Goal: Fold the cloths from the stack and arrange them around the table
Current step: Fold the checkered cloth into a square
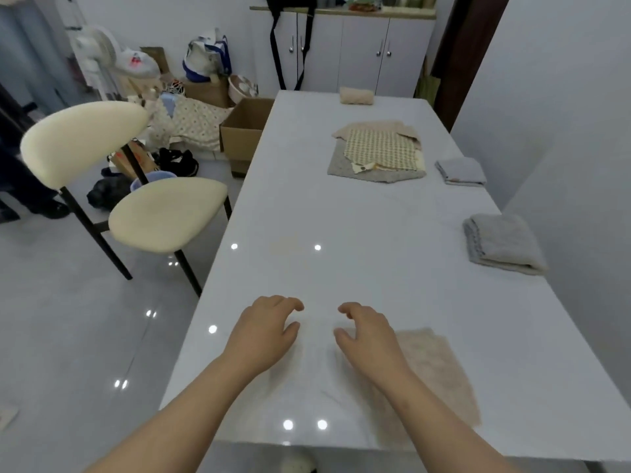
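Observation:
The stack of unfolded cloths (377, 151), a checked one on top of beige and grey ones, lies on the far half of the white table (341, 216). A folded beige cloth (437, 373) lies flat at the near edge, partly under my right forearm. My left hand (263, 332) and my right hand (367, 334) hover side by side over the near table with fingers loosely curled, holding nothing. Along the right edge lie a folded grey towel (502, 244) and a smaller folded grey cloth (461, 170). A rolled beige cloth (356, 96) sits at the far end.
A cream chair (164, 213) stands at the table's left side. Behind it the floor holds a cardboard box (244, 131), bags and a fan (99, 46). White cabinets (358, 52) stand beyond the far end. A wall runs close along the right edge.

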